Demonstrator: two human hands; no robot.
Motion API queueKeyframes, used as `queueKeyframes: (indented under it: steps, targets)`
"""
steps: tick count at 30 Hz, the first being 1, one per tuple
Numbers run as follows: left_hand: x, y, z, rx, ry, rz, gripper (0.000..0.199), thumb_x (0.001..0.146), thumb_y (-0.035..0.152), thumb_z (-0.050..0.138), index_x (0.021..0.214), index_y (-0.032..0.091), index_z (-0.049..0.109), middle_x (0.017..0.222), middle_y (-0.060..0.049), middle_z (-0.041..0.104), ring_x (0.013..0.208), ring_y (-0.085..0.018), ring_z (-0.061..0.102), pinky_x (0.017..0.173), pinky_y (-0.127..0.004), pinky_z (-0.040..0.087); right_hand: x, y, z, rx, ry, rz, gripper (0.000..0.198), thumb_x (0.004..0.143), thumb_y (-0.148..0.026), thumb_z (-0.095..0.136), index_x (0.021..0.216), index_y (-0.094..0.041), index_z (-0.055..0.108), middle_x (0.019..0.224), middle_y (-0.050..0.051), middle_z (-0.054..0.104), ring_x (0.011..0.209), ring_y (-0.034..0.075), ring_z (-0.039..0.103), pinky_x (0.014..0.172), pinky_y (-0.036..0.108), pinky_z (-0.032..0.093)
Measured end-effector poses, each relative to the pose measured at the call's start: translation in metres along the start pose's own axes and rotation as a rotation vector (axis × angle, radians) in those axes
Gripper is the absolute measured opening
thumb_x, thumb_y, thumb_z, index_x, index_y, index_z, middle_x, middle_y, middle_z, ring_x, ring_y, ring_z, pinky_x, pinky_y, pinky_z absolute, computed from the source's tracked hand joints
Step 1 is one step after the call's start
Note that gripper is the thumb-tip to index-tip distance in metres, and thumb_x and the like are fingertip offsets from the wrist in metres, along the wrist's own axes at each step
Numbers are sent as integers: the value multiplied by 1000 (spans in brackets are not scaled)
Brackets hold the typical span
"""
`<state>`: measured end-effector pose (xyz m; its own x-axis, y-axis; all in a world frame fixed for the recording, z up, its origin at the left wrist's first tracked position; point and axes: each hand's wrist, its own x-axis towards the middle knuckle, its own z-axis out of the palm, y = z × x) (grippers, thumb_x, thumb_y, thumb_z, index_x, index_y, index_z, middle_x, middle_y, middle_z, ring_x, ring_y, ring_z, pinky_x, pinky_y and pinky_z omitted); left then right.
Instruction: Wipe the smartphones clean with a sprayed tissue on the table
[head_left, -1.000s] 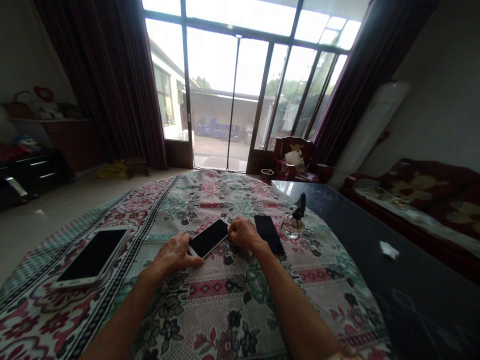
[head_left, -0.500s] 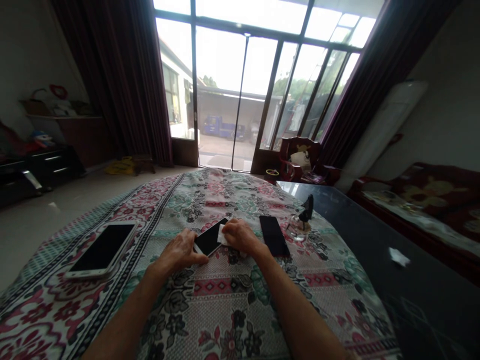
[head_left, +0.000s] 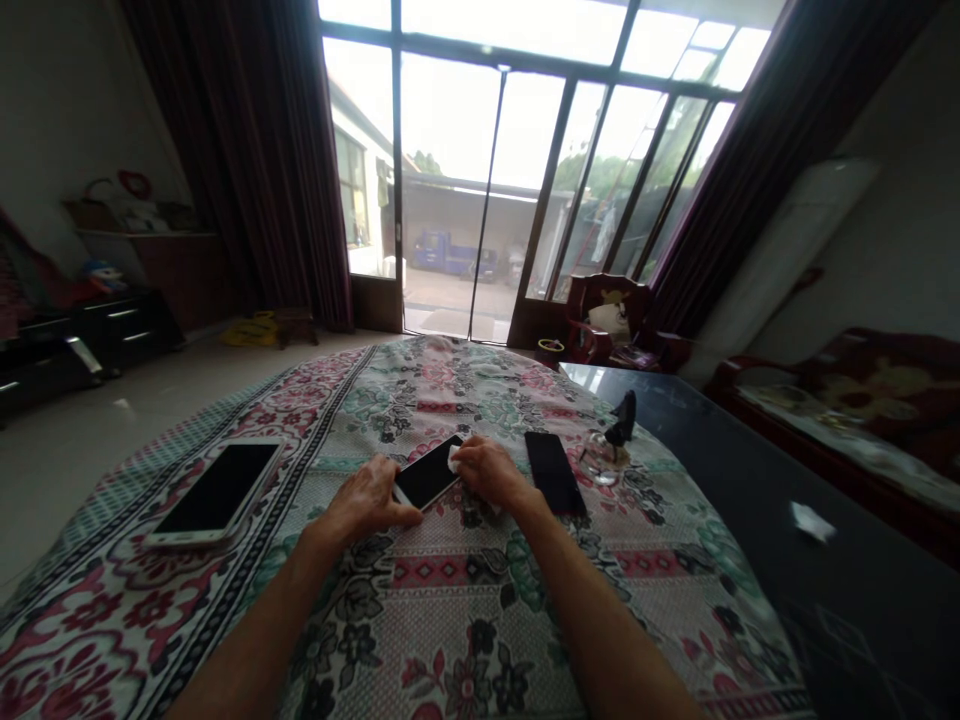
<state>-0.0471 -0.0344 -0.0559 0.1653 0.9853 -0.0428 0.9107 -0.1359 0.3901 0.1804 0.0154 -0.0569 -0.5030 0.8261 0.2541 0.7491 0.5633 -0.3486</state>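
Note:
A white-edged smartphone (head_left: pixel 429 474) with a dark screen lies tilted on the patterned tablecloth (head_left: pixel 450 620). My left hand (head_left: pixel 369 497) grips its near-left end between thumb and fingers. My right hand (head_left: pixel 491 472) is closed on a white tissue (head_left: pixel 454 457), which sits at the phone's right end; most of the tissue is hidden by the fingers. Just right of that hand lies a black phone (head_left: pixel 554 472), flat on the cloth. Farther left rests a larger white device with a dark screen (head_left: pixel 217 490).
A clear spray bottle (head_left: pixel 606 458) with a black nozzle stands right of the black phone. Beside the cloth, a crumpled white tissue (head_left: pixel 812 522) lies on a dark glossy surface (head_left: pixel 757 570). A wooden chair (head_left: pixel 611 320) stands near the glass doors (head_left: pixel 480 200).
The tissue in my right hand has moved right and up along the phone, showing more of the screen. My left hand keeps its hold. The whole view has shifted slightly.

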Motion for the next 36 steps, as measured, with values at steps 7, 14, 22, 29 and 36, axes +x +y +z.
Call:
queueKeyframes:
  steps: [7, 14, 22, 29, 36]
  targets:
    - [0, 0, 1, 9, 25, 23, 52, 61, 52, 72, 100, 18, 63, 104, -13, 61, 97, -32, 62, 83, -37, 47, -7, -35, 1, -141, -14, -34, 23, 92, -24, 55, 80, -18, 74, 95, 8, 71, 97, 19, 59, 94, 31, 39]
    - [1, 0, 2, 14, 18, 18, 53, 62, 51, 70, 101, 17, 62, 103, -13, 61, 96, -32, 62, 79, -37, 48, -5, -51, 4, -75, -94, -43, 22, 85, -13, 55, 77, -18, 74, 94, 6, 71, 88, 16, 61, 86, 26, 43]
    - [-2, 3, -2, 26, 13, 37, 53, 64, 52, 70, 102, 16, 62, 105, -13, 60, 98, -31, 61, 84, -37, 46, -4, -16, -15, -206, -35, 241, 26, 89, -12, 52, 78, -17, 74, 97, 10, 71, 89, 20, 61, 84, 28, 43]
    - [1, 1, 1, -9, 24, 12, 53, 61, 51, 71, 99, 16, 63, 101, -11, 61, 93, -31, 62, 77, -36, 47, -9, -63, 8, -270, -145, -18, 22, 90, -19, 52, 80, -17, 72, 95, 10, 67, 89, 20, 54, 81, 29, 41]
    - [4, -7, 7, 23, 38, 51, 53, 63, 55, 70, 97, 16, 62, 100, -11, 60, 94, -30, 61, 80, -35, 46, -9, -70, 14, -161, -115, -55, 21, 88, -19, 55, 76, -18, 72, 94, 7, 67, 84, 18, 53, 81, 29, 40]
